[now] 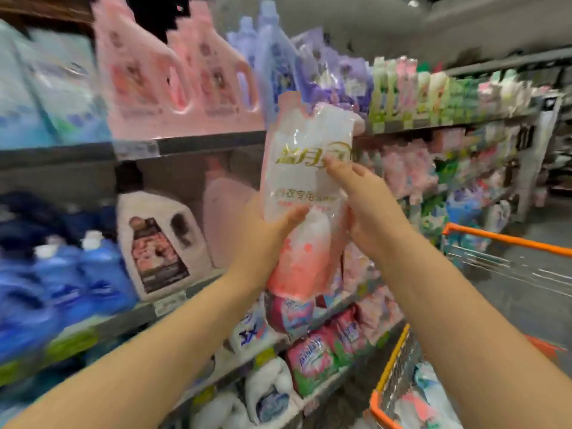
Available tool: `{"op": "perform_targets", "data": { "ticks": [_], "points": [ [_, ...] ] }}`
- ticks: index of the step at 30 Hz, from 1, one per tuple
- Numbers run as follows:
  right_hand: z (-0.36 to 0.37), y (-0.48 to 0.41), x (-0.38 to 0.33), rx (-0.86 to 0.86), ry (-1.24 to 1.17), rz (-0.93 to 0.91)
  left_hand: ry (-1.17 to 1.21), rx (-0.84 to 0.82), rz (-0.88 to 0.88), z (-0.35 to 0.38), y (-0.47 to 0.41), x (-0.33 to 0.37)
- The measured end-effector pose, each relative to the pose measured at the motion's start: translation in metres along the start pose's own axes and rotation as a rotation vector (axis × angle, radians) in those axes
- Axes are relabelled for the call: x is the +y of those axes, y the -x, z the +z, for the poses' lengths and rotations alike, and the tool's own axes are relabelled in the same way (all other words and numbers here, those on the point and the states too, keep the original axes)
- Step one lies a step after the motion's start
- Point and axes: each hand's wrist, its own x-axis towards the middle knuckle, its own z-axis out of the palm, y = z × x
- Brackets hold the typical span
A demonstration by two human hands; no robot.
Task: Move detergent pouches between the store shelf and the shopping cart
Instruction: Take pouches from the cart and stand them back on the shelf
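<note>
I hold a pink and white detergent pouch point(306, 181) upright in front of the store shelf point(198, 142). My left hand point(263, 236) grips its lower left side, thumb across the front. On the pouch's right edge sits my right hand point(368, 209), with fingertips pressed on the gold lettering. The shopping cart point(501, 239), wire with orange rims, stands at the right, and several pouches point(427, 400) lie in its near corner.
Pink and blue detergent jugs point(173, 78) fill the upper shelf, blue bottles point(80, 274) and a white jug point(158, 243) the middle one. Bags of washing powder point(312, 360) line the low shelves. The aisle floor point(526, 305) runs along the right.
</note>
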Motion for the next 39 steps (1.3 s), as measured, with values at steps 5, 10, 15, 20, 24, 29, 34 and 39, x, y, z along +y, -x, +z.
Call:
{"op": "perform_targets", "data": {
  "ticks": [5,10,15,20,24,29,34,39],
  "points": [
    [0.139,0.015,0.005,-0.223,0.006,0.008,-0.079,0.191,0.115,-0.128,-0.02,0.062],
    [0.296,0.024,-0.003,-0.467,-0.179,-0.054,-0.282,0.322,0.238,-0.276,-0.04,0.123],
    [0.451,0.033,-0.006,-0.637,-0.331,-0.103,-0.527,0.409,0.34,-0.412,-0.056,0.177],
    [0.564,0.029,0.004,-0.745,-0.358,-0.079,-0.543,0.521,0.325,-0.514,-0.077,0.189],
    [0.629,0.005,0.014,-0.816,-0.313,-0.076,-0.529,0.577,0.272,-0.57,-0.105,0.183],
    [0.691,-0.039,0.036,-0.888,-0.255,-0.098,-0.535,0.616,0.225,-0.618,-0.15,0.159],
    [0.737,-0.082,0.056,-0.909,-0.156,-0.095,-0.711,0.49,-0.024,-0.656,-0.185,0.149],
    [0.787,-0.1,0.082,-0.921,-0.017,-0.015,-0.768,0.207,-0.329,-0.702,-0.203,0.142]
  ]
}}
